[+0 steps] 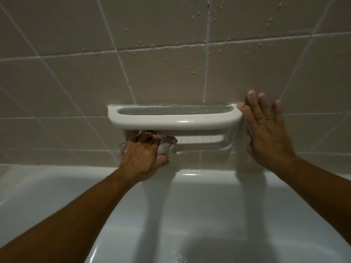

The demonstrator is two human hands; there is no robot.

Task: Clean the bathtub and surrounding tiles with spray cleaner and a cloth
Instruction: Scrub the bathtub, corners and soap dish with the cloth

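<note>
The soap dish [174,128] is being wiped underneath with a cloth [165,147] gripped by the left hand [142,156]; the right hand [266,130], flat and holding nothing, is braced on the tiles [171,76] at 3 o'clock of it. Droplets at 12 o'clock (spray, probably) are yet to be wiped, and so, it seems, is the bathtub [209,215].

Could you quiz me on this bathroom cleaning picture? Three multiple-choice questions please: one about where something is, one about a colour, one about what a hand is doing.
1. Where is the cloth?
A. draped over the bathtub rim
B. in the lower recess of the soap dish, under its bar
C. flat on the tiles above the dish

2. What colour is the soap dish?
A. white
B. black
C. green

3. What is the right hand doing?
A. gripping a spray bottle
B. lying with straight fingers on the tiled wall beside the dish
C. hanging over the bathtub

Answers:
1 B: the left hand pushes the cloth in beneath the bar.
2 A: the glossy ceramic is white against beige tiles.
3 B: its fingers are spread at the dish's right end, holding nothing.
</note>
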